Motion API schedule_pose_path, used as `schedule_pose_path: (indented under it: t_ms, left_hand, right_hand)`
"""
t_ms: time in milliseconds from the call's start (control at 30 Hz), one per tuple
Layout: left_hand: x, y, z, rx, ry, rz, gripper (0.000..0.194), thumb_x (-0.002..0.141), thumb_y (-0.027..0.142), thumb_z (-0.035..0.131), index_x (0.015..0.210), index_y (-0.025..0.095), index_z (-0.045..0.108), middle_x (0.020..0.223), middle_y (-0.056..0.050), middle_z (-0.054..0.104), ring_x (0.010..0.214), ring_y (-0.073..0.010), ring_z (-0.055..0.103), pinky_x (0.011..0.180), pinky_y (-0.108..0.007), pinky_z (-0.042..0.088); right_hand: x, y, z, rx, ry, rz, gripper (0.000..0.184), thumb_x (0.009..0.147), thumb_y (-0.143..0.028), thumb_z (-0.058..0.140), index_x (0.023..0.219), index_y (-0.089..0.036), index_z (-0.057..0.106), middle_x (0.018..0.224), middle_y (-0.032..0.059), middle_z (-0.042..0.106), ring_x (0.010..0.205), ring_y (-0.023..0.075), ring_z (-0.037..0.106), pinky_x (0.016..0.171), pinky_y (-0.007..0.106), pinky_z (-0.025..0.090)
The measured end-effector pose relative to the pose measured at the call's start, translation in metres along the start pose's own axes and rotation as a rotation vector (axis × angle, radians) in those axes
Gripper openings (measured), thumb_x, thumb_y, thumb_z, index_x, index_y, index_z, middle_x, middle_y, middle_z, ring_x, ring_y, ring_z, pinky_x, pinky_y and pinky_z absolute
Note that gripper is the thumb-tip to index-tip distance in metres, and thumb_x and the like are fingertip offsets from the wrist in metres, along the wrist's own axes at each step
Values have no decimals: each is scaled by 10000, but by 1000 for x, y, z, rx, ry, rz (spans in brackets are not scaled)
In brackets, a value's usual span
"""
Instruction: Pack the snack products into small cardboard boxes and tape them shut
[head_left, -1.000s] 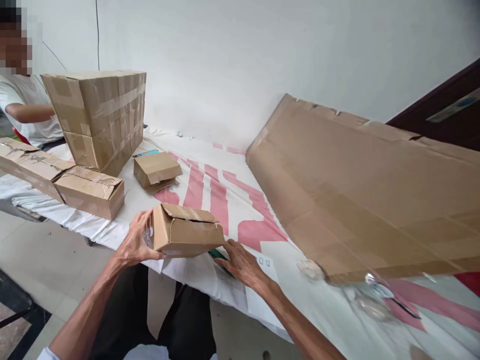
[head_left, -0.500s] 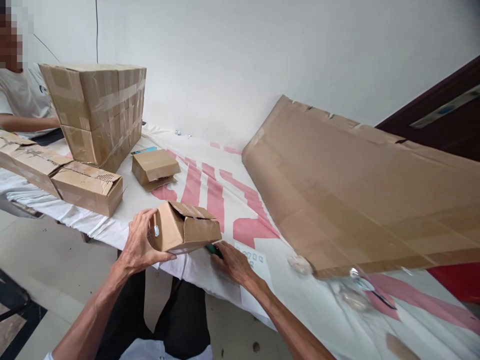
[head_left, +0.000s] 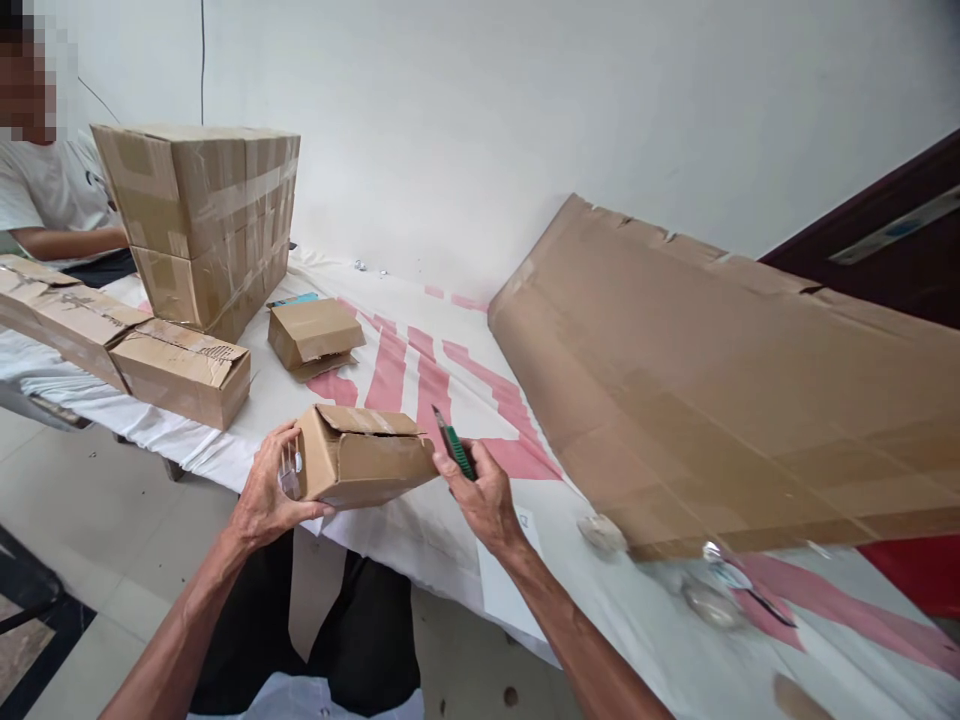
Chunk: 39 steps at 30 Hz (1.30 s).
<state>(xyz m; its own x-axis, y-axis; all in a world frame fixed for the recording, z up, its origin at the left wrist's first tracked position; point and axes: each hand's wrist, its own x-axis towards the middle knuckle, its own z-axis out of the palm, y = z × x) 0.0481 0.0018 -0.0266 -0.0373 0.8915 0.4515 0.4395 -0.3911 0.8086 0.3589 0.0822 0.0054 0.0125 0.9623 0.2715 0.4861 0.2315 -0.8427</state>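
Observation:
My left hand [head_left: 274,490] grips the left end of a small brown cardboard box [head_left: 382,468], held tilted at the table's near edge. Its top flaps are slightly lifted along a seam. In my right hand [head_left: 484,495] is a green utility knife [head_left: 456,445], fingers closed round its handle and the blade pointing up and left. The knife is just off the box's right end, and my right fingertips are close to that end; whether they touch it I cannot tell. A bit of clear tape or plastic [head_left: 289,470] shows by my left fingers.
Behind lies another small box [head_left: 313,335] with loose flaps. A row of long boxes [head_left: 180,370] and a tall taped stack [head_left: 217,220] stand left, near a seated person [head_left: 56,200]. A large cardboard sheet [head_left: 712,400] leans at right. A paper sheet [head_left: 502,580] lies on the white cloth [head_left: 420,535].
My right hand has lifted the green knife from low beside the box to above its right end, blade now showing. The box has turned slightly and shifted left with my left hand.

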Motion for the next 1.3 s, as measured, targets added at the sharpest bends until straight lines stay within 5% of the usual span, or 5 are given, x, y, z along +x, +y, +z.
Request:
schedule_pose_path:
  t_ms: [300,600,733,900,1300]
  left_hand:
    - [-27,-42,-3,-132,-120,-231,1184,609,329,940,1619,244,328,1651,-193,410,1521,-441,415,1205,-627,403]
    - [-25,-28,-4,-130,-46,-164,1089,594,251,898,1560,261,397,1514,-154,480,1403,-399,502,1051,-544,551]
    - [-19,-14,-3,-82,-37,-111,1114,588,209,890,1578,298,386,1501,-127,473,1391,-379,490,1073,-550,550]
    - [-9,5,6,3,-32,-76,1148,599,212,915,1601,299,361,1451,-118,468,1354,-357,496,1103,-537,531]
    - [-2,32,9,59,-56,-138,1061,578,207,924,1523,251,443,1415,-124,469,1339,-366,483,1128,-541,496]
  right_hand:
    - [12,4,19,-62,44,54,530,781,-697,647,950,-196,684,829,76,715,748,228,613,651,336,509]
    - [37,36,30,43,9,253,586,696,-756,644,759,-177,706,700,87,685,685,252,645,623,389,537]
    - [40,-38,14,-59,129,-314,352,916,-525,636,987,-212,778,1085,115,739,1071,295,675,952,479,557]
    - [2,-132,42,-460,-357,-1058,80,947,-206,728,991,-233,790,1080,90,735,1149,284,620,1032,467,506]
    - [1,-163,74,-1044,-745,-1133,104,923,-219,754,1012,-185,796,1053,125,726,1094,291,582,966,444,437]
